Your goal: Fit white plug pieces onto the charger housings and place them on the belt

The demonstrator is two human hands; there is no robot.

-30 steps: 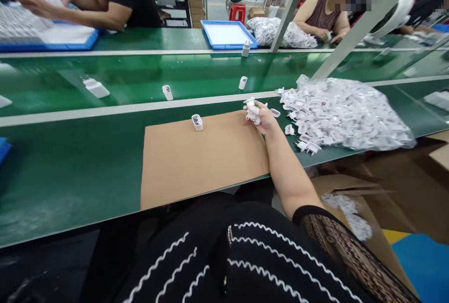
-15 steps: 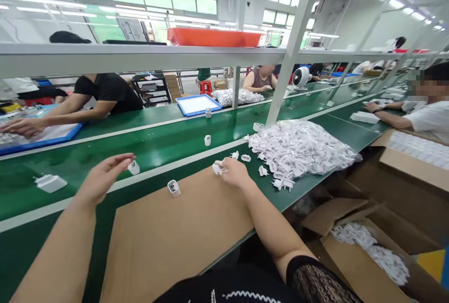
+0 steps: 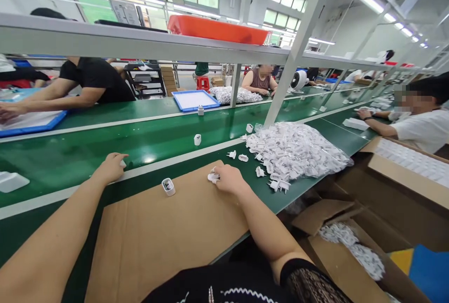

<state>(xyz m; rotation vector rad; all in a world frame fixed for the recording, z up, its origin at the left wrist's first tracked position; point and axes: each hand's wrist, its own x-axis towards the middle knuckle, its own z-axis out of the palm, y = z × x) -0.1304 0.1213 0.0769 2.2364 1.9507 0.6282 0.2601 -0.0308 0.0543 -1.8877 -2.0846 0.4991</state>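
Note:
My left hand (image 3: 111, 168) is at the near edge of the green belt, its fingers closed round a white charger housing (image 3: 122, 164) that is mostly hidden by them. Over the cardboard sheet (image 3: 168, 237), my right hand (image 3: 229, 179) pinches a white plug cap (image 3: 213, 177), whose far end pokes out past the fingertips. Between the two hands an open-topped charger housing (image 3: 169, 187) stands upright on the cardboard. Loose plug caps (image 3: 242, 158) lie beyond my right hand, beside a clear bag of plug caps (image 3: 298, 148).
More housings (image 3: 197, 140) stand on the green belt (image 3: 154, 139). A white charger (image 3: 12, 182) lies at far left. Cardboard boxes (image 3: 336, 256) are below the bench on the right. A slanted post (image 3: 284, 78) rises behind the bag. Co-workers sit across the belt and at right.
My left hand has gone from open beside the housing to closed round it. The charger at left has shifted further left, and another housing shows by the bag. My right hand still holds the plug cap.

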